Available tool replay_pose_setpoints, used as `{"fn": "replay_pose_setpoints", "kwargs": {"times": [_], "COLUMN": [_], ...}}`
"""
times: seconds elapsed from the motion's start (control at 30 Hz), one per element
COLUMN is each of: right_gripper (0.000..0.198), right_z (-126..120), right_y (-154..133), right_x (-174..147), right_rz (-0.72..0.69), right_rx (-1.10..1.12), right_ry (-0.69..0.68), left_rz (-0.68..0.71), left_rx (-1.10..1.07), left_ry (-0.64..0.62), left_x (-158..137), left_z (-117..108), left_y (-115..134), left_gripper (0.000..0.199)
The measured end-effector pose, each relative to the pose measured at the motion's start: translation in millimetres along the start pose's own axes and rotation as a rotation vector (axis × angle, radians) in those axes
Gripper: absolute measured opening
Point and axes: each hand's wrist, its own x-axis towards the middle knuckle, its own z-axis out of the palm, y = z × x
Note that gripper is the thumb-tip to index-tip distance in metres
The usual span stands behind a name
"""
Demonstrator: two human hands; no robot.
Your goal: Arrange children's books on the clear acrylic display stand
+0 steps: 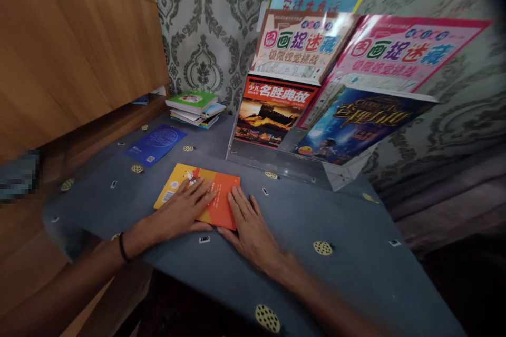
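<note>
An orange and yellow book (223,197) lies on the table with a barcode and a small cartoon figure on the side facing up. My left hand (182,208) rests flat across its middle, fingers stretched out and a dark band on the wrist. At the book's right edge, my right hand (251,229) lies with its fingers extended over the border and its thumb near the front edge. Neither hand is wrapped round anything. A blue booklet (156,145) lies flat beyond the book, to the left.
A clear acrylic stand (272,166) at the back right holds several books, among them a red one (272,110) and a dark blue one (356,124). A book stack (193,108) sits by the wall. A wooden cabinet (79,52) borders the patterned tablecloth (356,274) on the left.
</note>
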Motion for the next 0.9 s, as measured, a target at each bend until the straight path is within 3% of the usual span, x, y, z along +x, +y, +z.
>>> {"fn": "replay_pose_setpoints", "kwargs": {"times": [0.17,0.33,0.47,0.7,0.9], "right_gripper": [0.077,0.073,0.049,0.024,0.037], "right_z": [-5,-11,-15,-14,-21], "right_y": [4,14,25,38,38], "right_x": [3,10,18,31,30], "right_rz": [-0.035,-0.136,-0.179,-0.038,0.116], "right_rx": [-0.029,-0.033,0.014,0.371,0.693], "right_ry": [0.019,0.060,0.092,0.323,0.389], "left_rz": [0.076,0.159,0.212,0.059,-0.141], "left_rx": [0.107,0.240,0.319,0.153,-0.255], "left_ry": [0.011,0.020,0.037,-0.046,0.013], "left_x": [4,8,11,25,34], "left_z": [3,-4,-15,-39,-76], "left_y": [1,8,7,10,16], "left_gripper": [0.078,0.061,0.043,0.036,0.030]}}
